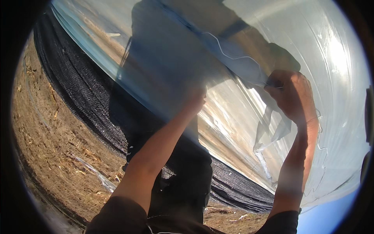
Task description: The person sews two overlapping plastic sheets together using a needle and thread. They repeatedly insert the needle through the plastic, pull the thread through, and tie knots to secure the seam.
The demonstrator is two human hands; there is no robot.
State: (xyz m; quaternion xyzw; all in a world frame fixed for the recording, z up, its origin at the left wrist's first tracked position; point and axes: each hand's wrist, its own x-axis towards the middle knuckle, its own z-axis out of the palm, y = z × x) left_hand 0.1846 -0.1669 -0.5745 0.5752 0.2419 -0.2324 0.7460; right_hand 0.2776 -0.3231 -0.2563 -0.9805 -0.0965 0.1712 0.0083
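My right hand [292, 95] pinches a white zigzag wire [233, 57], which looks like greenhouse wiggle wire, between thumb and fingers. From those fingers the wire runs up and left across a clear plastic film sheet [344, 99], along a shadowed seam or rail. Another wavy length of wire [323, 148] shows to the right of my right forearm. My left hand [197, 99] is up against the film or very close to it, its fingers curled. Shadow and blur hide what its fingers hold, if anything. A loose strip of film [270, 128] dangles below my right hand.
Black woven shade cloth [79, 79] lies bunched along the foot of the film. Dry soil with straw [58, 146] borders it, with a plastic scrap [100, 177] on the ground. My shadow falls over the film. Blue sky [327, 216] shows at lower right.
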